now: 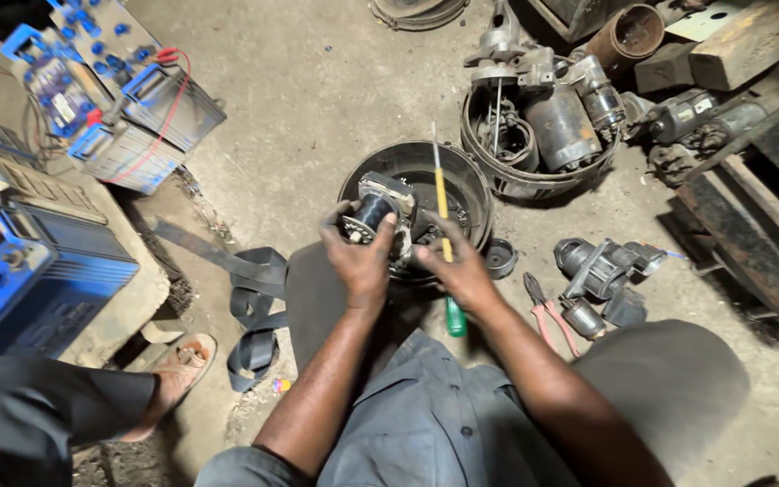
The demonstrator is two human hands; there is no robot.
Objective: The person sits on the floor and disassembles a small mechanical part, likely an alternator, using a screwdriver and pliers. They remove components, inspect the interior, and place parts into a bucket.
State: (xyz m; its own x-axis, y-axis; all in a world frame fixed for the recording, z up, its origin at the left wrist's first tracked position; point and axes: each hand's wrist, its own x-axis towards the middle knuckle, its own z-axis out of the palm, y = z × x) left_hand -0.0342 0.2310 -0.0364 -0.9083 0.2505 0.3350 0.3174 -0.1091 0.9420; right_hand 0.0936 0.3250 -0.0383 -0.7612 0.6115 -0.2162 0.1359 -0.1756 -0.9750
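Starter motor part (373, 216), black and round, sits gripped in the left hand (360, 261) above a black round tub (475, 185); the right hand (462, 271) clasps a yellow-shafted screwdriver (444, 225). A slip could drop it into the tub.

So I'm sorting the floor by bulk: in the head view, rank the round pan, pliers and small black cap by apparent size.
1. Round pan, clearly largest.
2. Pliers.
3. Black cap, smallest.
All lie at similar distance, so the order seems safe.
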